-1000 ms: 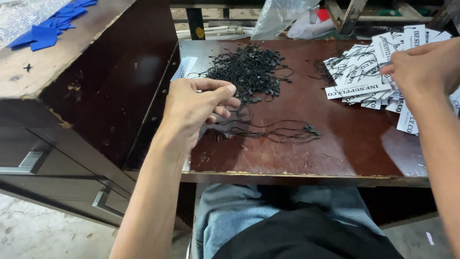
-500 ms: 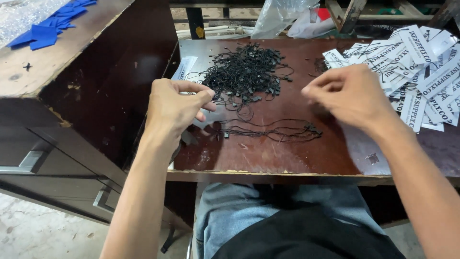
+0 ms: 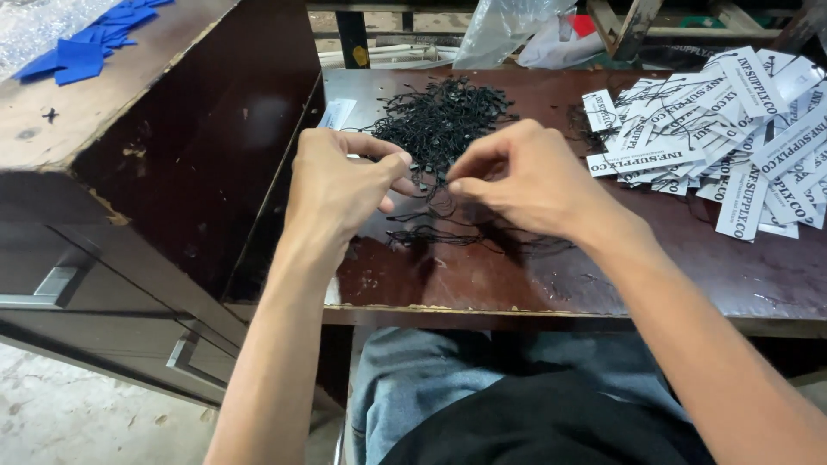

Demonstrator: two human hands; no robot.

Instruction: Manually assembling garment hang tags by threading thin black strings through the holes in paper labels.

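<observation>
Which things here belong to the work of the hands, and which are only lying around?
In use:
- left hand and right hand, pinching a thin black string
- pile of black strings
- white paper tags

Lying about:
- blue pieces
- clear plastic bag
- dark cabinet

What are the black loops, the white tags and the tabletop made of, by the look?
Black loops: thin matte cord, probably string or plastic; limp, tangled strands. White tags: flat printed strips, likely card or stiff paper; they lie fanned and overlapping. Tabletop: dark brown glossy wood or laminate; reflective sheen, chipped front edge.
</observation>
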